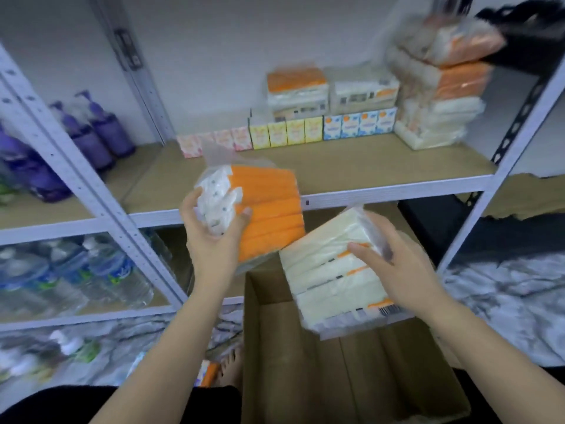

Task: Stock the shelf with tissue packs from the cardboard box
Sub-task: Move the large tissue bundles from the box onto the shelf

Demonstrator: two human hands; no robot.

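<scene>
Both forearms reach forward from the bottom of the view, over an open cardboard box (321,362) on the floor, whose visible inside looks nearly bare. Each hand carries one tissue pack. In the left hand (211,237) the grip is curled round the white end of an orange-faced pack (269,209), held up level with the front edge of the shelf (367,166). In the right hand (397,270) the grip wraps the upper edge of a white pack (330,270), which is tilted and hangs lower, just above the box mouth.

On the shelf board, more tissue packs (440,99) are stacked at the right, with a row of small boxes (305,130) along the back. Its front and middle show bare board.

I judge the step to be the carry from box to shelf. The next move likely calls for lifting both packs over the shelf's front rail and setting them flat on the bare board, probably beside the existing stack, the white one turned level first.
</scene>
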